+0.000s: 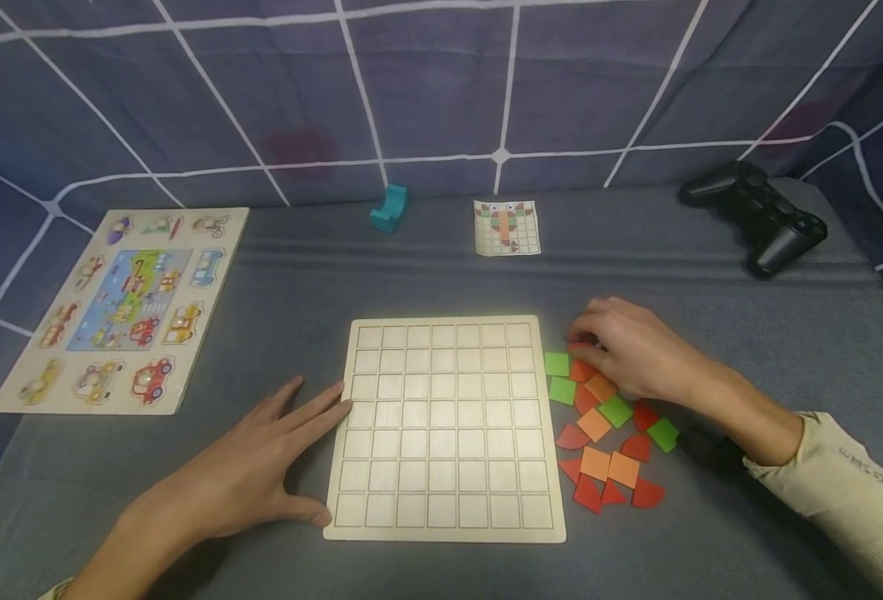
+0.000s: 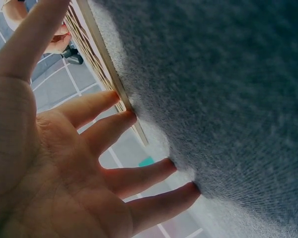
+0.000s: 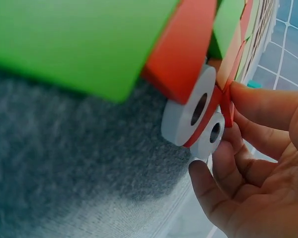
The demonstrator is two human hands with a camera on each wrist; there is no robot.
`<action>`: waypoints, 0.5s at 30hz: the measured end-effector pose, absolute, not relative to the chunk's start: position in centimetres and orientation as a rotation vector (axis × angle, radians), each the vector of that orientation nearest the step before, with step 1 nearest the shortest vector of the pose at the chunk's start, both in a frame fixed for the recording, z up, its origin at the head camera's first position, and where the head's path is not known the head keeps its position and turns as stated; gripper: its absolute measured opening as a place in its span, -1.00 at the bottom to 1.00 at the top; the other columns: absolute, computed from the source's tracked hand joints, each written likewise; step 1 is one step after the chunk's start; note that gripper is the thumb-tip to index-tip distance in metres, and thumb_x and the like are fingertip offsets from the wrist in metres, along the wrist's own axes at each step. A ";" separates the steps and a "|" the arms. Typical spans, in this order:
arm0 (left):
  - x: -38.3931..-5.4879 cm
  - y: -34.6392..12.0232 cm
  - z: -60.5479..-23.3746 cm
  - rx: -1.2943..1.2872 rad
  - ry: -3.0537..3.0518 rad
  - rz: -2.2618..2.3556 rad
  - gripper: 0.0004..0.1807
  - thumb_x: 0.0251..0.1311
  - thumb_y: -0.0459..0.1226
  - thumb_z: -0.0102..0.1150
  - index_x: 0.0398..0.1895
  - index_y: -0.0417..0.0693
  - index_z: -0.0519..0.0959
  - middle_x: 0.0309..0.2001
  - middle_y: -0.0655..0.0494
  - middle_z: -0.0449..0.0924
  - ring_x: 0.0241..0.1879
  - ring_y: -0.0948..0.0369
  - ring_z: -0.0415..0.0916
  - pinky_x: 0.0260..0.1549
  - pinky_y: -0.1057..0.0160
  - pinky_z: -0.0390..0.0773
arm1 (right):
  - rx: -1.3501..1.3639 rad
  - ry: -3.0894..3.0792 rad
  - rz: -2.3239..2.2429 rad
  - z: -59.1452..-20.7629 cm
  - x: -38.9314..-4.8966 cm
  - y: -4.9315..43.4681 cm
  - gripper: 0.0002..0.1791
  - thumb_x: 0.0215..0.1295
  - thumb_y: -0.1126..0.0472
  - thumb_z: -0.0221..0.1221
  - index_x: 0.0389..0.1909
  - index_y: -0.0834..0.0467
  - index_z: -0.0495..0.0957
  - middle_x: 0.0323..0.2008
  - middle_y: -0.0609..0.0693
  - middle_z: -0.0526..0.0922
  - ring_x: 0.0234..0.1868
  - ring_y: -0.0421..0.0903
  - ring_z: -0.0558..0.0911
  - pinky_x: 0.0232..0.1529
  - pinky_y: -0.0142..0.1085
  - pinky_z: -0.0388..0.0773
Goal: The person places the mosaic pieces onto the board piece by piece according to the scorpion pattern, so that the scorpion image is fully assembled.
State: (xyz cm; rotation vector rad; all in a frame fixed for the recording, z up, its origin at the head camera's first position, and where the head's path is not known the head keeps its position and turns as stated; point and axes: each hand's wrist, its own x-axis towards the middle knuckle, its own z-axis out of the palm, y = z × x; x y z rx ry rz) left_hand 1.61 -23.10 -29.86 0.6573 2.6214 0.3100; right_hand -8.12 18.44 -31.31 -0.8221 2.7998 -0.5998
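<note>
A pale wooden board (image 1: 443, 534) with a square grid lies in the middle of the head view. My left hand (image 1: 242, 467) touches its left edge with spread fingers and thumb; in the left wrist view, two fingertips meet the board's side (image 2: 104, 49). Right of the board, my right hand (image 1: 632, 354) pinches a red piece (image 3: 227, 111) between thumb and fingers. Around it lie loose green squares (image 1: 616, 411), orange squares (image 1: 595, 462) and red pieces (image 1: 647, 493). Two white discs with dark centres (image 3: 188, 124) show beside its fingers in the right wrist view, hidden from the head view.
A picture card (image 1: 506, 228) with a gridded pattern lies behind the board. Near it stands a teal curved block (image 1: 390, 208). A wooden picture puzzle (image 1: 122, 312) is at the left, a black game controller (image 1: 756, 215) at the back right. Checked cloth (image 1: 441, 92) hangs behind.
</note>
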 end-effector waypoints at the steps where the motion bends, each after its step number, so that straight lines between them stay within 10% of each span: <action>1: 1.6 -23.1 -29.9 0.657 2.620 0.310 0.29 -0.36 0.52 0.22 0.54 0.18 0.18 0.54 0.17 0.03 0.45 -0.32 -0.11 0.14 -0.44 0.19 | -0.824 2.799 -0.599 -31.3 -8.1 18.4 -0.94 0.26 0.31 0.31 -0.27 0.19 0.69 -0.35 -0.05 0.56 -0.33 -0.07 0.45 -0.28 -0.13 0.44; 15: 1.5 -23.2 -29.7 0.655 2.614 0.320 0.26 -0.32 0.51 0.20 0.53 0.18 0.19 0.54 0.16 0.04 0.45 -0.32 -0.12 0.14 -0.42 0.21 | -0.776 2.715 -0.809 -30.5 -8.0 17.8 -0.74 0.29 0.27 0.30 -0.01 0.19 0.68 -0.23 -0.04 0.69 -0.35 -0.11 0.54 -0.23 -0.14 0.54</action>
